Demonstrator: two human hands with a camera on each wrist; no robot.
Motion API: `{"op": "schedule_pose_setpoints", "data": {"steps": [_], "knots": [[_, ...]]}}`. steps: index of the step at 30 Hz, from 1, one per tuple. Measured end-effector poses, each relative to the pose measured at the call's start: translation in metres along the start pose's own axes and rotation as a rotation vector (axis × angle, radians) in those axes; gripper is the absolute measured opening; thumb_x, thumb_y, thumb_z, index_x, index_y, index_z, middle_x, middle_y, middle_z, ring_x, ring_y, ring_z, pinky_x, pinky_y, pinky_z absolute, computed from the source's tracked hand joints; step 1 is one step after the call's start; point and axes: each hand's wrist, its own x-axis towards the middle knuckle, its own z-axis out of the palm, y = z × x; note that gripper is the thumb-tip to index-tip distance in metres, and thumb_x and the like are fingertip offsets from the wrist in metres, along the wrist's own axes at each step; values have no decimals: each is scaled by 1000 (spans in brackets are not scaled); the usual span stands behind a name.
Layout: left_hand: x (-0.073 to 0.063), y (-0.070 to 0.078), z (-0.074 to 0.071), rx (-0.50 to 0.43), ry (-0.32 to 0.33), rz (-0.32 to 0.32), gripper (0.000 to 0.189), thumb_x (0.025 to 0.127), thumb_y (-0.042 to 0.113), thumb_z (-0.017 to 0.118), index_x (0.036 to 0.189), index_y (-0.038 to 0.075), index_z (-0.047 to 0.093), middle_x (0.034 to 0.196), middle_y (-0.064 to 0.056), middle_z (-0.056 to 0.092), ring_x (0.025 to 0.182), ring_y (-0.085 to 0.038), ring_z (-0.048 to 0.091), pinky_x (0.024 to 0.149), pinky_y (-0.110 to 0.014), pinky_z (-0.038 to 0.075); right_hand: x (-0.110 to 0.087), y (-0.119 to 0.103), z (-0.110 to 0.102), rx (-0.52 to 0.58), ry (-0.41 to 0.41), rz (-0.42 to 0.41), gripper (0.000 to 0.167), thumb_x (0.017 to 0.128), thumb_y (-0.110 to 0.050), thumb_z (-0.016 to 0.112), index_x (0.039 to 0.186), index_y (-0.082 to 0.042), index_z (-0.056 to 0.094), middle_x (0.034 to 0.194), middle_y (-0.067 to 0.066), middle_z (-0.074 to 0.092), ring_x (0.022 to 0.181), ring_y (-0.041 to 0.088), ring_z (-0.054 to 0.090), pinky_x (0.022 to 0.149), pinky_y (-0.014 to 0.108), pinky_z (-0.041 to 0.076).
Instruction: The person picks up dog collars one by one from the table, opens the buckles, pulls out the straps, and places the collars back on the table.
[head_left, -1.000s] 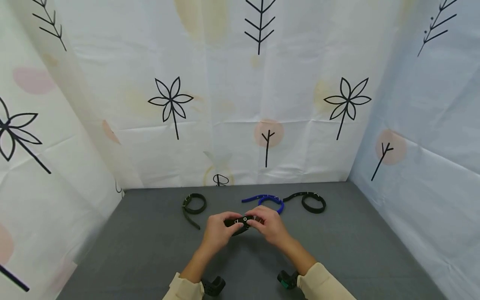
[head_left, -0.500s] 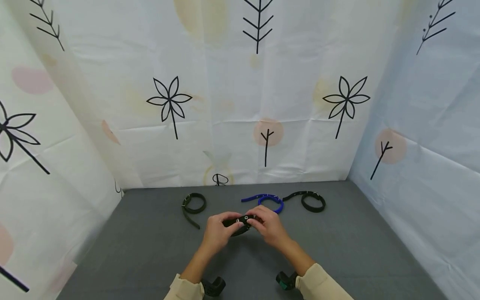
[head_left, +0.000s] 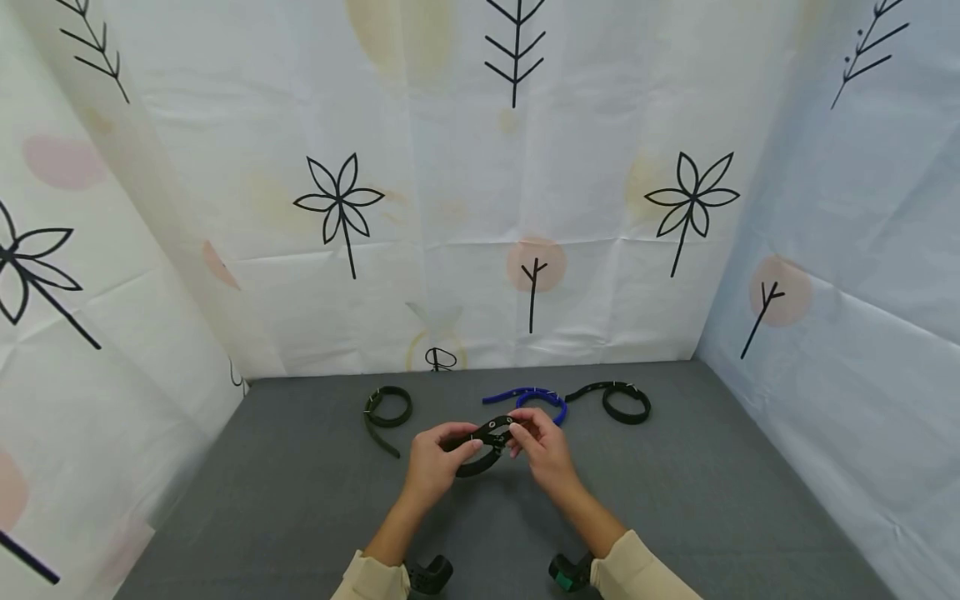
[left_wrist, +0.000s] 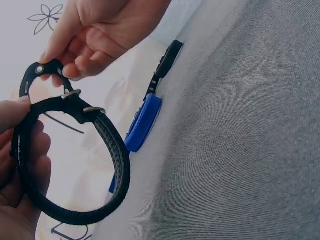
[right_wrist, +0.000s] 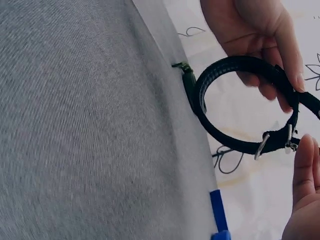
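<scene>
From my remote station, I monitor both arms in the head view. The left forearm [head_left: 393,527] and right forearm [head_left: 594,515] extend forward and converge toward the centre. The left hand [head_left: 433,461] is raised, its left thumb [left_wrist: 14,115] opposed to the bent left fingers [left_wrist: 41,167] in a pinch grip. The right hand [head_left: 547,454] mirrors it — right thumb [head_left: 522,436] forward, lower right fingers [left_wrist: 91,65] curled toward the palm. Both hands face inward, near each other — not touching.
</scene>
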Motion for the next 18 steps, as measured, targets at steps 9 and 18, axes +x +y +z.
{"op": "schedule_pose_setpoints", "data": {"steps": [9, 18], "knots": [[0, 8, 0, 352, -45, 221, 17, 81, 13, 81, 97, 10, 75, 88, -1, 72, 75, -11, 67, 64, -25, 53, 10, 27, -15, -593, -182, -425, 22, 83, -5, 77, 104, -8, 71, 97, 0, 63, 69, 6, 53, 58, 22, 47], [1, 11, 3, 382, -60, 298, 17, 80, 12, 81, 96, 10, 75, 88, -3, 72, 73, -14, 67, 61, -24, 53, 18, 18, -24, -787, -332, -598, 24, 78, -8, 81, 100, -8, 71, 94, 0, 63, 79, 11, 62, 68, 24, 52]]}}
